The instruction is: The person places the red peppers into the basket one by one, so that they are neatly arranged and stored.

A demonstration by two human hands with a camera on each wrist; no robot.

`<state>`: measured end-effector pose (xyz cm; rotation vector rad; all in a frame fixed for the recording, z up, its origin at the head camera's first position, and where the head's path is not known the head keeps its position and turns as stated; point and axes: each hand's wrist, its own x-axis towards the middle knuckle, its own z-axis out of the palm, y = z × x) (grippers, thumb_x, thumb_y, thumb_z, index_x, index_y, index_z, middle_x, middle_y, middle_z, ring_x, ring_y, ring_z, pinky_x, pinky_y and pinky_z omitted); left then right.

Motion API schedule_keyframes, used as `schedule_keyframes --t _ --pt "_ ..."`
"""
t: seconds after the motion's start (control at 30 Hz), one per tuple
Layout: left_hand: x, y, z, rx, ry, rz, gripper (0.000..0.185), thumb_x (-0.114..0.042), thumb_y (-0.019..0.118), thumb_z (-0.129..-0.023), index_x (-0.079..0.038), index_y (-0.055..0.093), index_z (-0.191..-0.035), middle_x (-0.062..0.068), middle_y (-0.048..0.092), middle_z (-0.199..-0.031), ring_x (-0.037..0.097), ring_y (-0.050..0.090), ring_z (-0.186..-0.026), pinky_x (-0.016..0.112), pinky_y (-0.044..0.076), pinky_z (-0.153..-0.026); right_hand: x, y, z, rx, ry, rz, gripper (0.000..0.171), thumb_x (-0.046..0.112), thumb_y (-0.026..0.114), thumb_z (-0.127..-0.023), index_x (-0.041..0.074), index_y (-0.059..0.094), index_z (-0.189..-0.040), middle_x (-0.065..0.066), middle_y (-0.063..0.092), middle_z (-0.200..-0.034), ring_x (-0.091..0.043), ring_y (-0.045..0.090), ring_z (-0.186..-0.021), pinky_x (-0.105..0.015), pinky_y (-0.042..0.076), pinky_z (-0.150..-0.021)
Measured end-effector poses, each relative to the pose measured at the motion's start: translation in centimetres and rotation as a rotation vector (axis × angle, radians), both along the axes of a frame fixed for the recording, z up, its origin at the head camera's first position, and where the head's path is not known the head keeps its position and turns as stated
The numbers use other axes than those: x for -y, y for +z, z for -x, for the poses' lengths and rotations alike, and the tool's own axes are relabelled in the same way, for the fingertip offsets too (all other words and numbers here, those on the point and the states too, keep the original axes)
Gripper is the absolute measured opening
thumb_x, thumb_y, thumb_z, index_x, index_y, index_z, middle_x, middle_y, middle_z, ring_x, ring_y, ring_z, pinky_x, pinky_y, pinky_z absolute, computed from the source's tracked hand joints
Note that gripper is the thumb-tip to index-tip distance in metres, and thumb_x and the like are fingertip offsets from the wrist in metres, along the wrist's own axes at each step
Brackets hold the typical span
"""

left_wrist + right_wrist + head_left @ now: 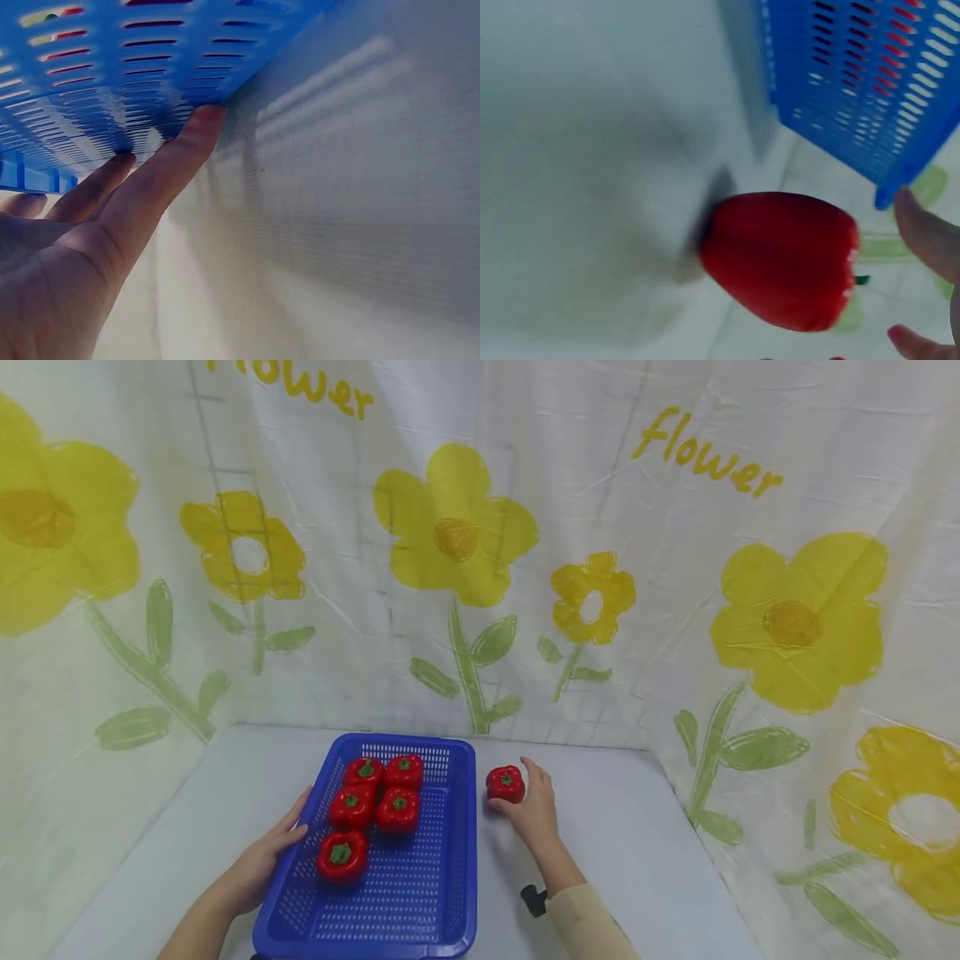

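A blue plastic basket (442, 860) with slotted walls stands on the table, several red bell peppers (352, 807) grouped toward its left side. My left hand (258, 864) lies along the basket's left wall; in the left wrist view its fairly straight fingers (176, 169) touch the slotted plastic. Right of the basket, one more red bell pepper (505, 784) sits on the table. Around its right side reaches my right hand (534, 806), thumb and fingers spread. The right wrist view has a gap between this bell pepper (780, 259) and the thumb (930, 236).
The pale table (622, 852) extends on both sides of the basket. Behind it hangs a white curtain (337, 643) printed with yellow flowers. A small black object (533, 901) shows at my right wrist, beside the beige sleeve (588, 922).
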<state>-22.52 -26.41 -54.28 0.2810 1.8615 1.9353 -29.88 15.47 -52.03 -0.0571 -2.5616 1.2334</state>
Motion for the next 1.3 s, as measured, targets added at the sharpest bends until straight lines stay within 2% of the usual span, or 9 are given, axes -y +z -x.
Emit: schedule_keyframes --t 0.27,0.43,0.6,0.8,1.0,1.3 --pt "0.0 -0.1 -0.1 -0.009 -0.012 -0.011 0.063 -0.036 0.024 -0.111 -0.040 -0.018 -0.158 0.015 -0.030 -0.164 0.053 -0.007 -0.148 0.059 0.041 -0.110 0.9 -2.6 1.4 0.020 -0.016 0.020 0.088 0.019 0.092 -0.072 0.003 0.046 -0.146 -0.025 0.053 -0.140 -0.042 0.052 -0.131 -0.061 0.045 -0.106" --pt "0.0 -0.1 -0.1 -0.007 -0.030 -0.025 0.063 -0.035 0.023 -0.111 -0.040 -0.019 -0.157 0.016 -0.030 -0.164 0.054 -0.006 -0.148 0.057 0.041 -0.110 1.1 -3.3 1.7 -0.028 -0.045 0.017 0.080 0.014 0.089 -0.074 -0.001 0.049 -0.141 -0.026 0.057 -0.134 -0.041 0.056 -0.125 -0.060 0.048 -0.103" --pt "0.1 -0.1 -0.1 -0.013 -0.020 -0.020 0.063 -0.036 0.024 -0.111 -0.040 -0.018 -0.158 0.016 -0.029 -0.164 0.054 -0.006 -0.148 0.058 0.042 -0.109 0.8 -3.5 1.7 -0.066 -0.045 0.000 0.074 0.014 0.086 -0.077 -0.003 0.050 -0.139 -0.026 0.060 -0.131 -0.040 0.058 -0.122 -0.058 0.049 -0.102" --pt "0.1 -0.1 -0.1 -0.010 -0.016 -0.022 0.064 -0.035 0.025 -0.111 -0.040 -0.017 -0.158 0.016 -0.028 -0.165 0.054 -0.006 -0.149 0.058 0.042 -0.110 0.3 -3.0 1.1 -0.109 -0.051 -0.013 0.072 0.011 0.084 -0.077 -0.004 0.051 -0.139 -0.025 0.060 -0.132 -0.040 0.058 -0.123 -0.059 0.050 -0.101" --pt "0.0 -0.2 -0.1 -0.006 -0.022 -0.030 0.063 -0.035 0.024 -0.111 -0.040 -0.018 -0.158 0.017 -0.028 -0.165 0.054 -0.005 -0.148 0.058 0.042 -0.110 -0.4 -1.5 -0.4 -0.085 -0.039 0.061 0.073 0.015 0.080 -0.079 0.002 0.050 -0.144 -0.026 0.053 -0.136 -0.042 0.054 -0.125 -0.060 0.053 -0.095" --pt "0.0 -0.1 -0.1 -0.005 -0.024 -0.029 0.063 -0.036 0.024 -0.111 -0.041 -0.019 -0.157 0.017 -0.028 -0.164 0.055 -0.004 -0.148 0.057 0.043 -0.109 -1.2 0.5 -2.4 -0.120 0.016 0.102 0.075 0.018 0.081 -0.082 0.005 0.048 -0.148 -0.023 0.055 -0.136 -0.038 0.056 -0.123 -0.051 0.060 -0.086"
